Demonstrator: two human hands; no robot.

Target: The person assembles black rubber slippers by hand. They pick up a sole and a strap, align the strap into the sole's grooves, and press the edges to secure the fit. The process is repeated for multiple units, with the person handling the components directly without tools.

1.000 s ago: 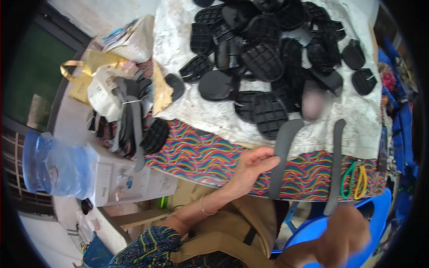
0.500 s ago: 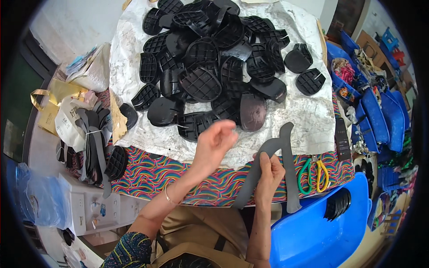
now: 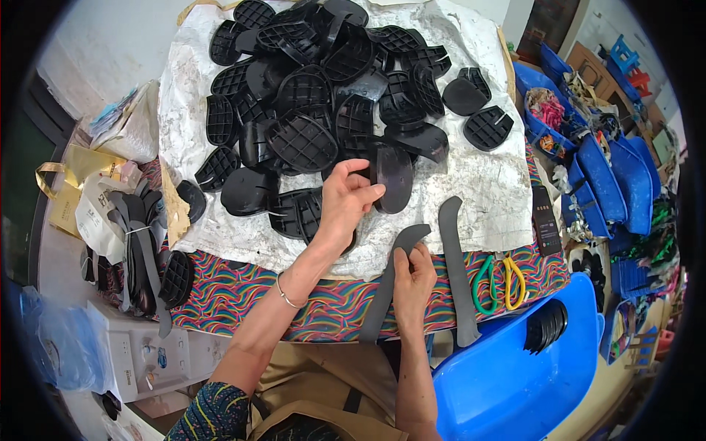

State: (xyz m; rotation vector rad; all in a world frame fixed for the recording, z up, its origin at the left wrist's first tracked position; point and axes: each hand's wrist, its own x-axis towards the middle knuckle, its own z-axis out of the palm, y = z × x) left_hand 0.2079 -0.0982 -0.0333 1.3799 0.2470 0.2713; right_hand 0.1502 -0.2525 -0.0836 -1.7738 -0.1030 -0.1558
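Note:
My left hand (image 3: pixel 346 202) reaches over the near edge of the pile, its thumb and fingers closed at the left edge of a smooth black shoe-heel piece (image 3: pixel 396 184). Around it lies a heap of black shoe-heel pieces (image 3: pixel 301 140), many showing gridded undersides. My right hand (image 3: pixel 414 287) pinches a long grey strip (image 3: pixel 380 301) between thumb and fingers, its curved end pointing away from me. A second grey strip (image 3: pixel 460 287) lies to the right of that hand, its lower end over the table edge.
Green-handled (image 3: pixel 484 285) and yellow-handled tools (image 3: pixel 514 283) lie near a dark phone (image 3: pixel 546 220). A blue tub (image 3: pixel 507 389) with black pieces stands front right. A bundle of dark strips (image 3: pixel 140 250) and bags sit left. A stained white sheet (image 3: pixel 485 195) covers the patterned tablecloth (image 3: pixel 323 316).
My left hand has moved from above the sheet to the smooth heel piece and closed on its edge. My right hand still holds the grey strip. The whole view has shifted slightly.

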